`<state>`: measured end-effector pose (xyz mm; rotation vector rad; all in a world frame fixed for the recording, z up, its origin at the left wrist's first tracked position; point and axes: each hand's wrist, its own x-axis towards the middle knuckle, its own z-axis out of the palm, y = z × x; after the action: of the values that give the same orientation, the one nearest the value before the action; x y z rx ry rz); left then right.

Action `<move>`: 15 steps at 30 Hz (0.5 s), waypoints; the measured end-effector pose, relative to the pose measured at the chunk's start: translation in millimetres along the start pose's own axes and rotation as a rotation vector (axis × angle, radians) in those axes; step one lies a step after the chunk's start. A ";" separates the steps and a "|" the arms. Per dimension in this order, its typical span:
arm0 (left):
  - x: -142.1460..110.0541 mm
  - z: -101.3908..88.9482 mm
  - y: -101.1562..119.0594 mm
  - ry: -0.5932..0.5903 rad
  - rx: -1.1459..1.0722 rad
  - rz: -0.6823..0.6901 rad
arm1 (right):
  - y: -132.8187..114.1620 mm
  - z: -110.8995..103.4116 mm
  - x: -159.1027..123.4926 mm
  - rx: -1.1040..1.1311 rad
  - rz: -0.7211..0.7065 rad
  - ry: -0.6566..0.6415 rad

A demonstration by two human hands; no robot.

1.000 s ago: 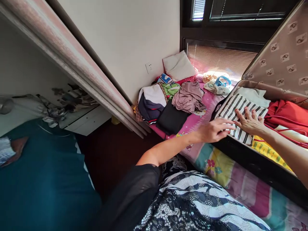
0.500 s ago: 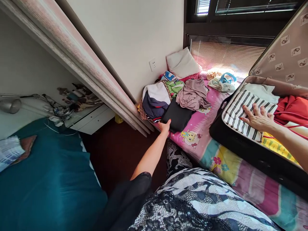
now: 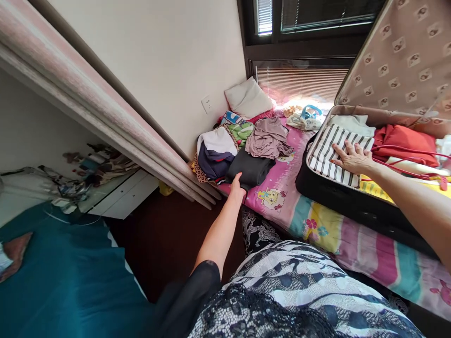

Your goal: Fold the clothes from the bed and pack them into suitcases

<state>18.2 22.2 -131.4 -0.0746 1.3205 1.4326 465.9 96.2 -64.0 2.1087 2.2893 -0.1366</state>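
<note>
My left hand point(image 3: 237, 187) grips the near edge of a folded black garment point(image 3: 254, 168), thumb on top and the other fingers hidden beneath. Beside that garment lie a white and navy garment point(image 3: 215, 152) and a crumpled mauve garment point(image 3: 268, 137). My right hand point(image 3: 352, 158) rests flat, fingers spread, on a black-and-white striped garment point(image 3: 326, 146) inside the open suitcase point(image 3: 327, 191). A red garment point(image 3: 405, 141) and a yellow one point(image 3: 378, 190) lie next to it in the case, with red cords across them.
A pale pillow point(image 3: 249, 98) leans in the corner by the window. A bag with a blue handle point(image 3: 306, 121) sits behind the suitcase. The suitcase lid point(image 3: 398, 61) stands raised at the right. Curtains point(image 3: 116, 112) hang at the left, near a white drawer unit point(image 3: 123, 192).
The view has shifted to the right. The black garment's near side now looks lifted and thicker in my left hand. My right hand stays on the striped garment.
</note>
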 end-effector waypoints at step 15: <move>-222.6 24.1 89.9 -0.422 0.271 0.395 | -6.7 -73.6 -58.2 0.217 -0.104 0.138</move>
<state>49.8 -81.3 84.2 0.6663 1.1984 1.4725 467.0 43.9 14.1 2.1583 2.5723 -0.2604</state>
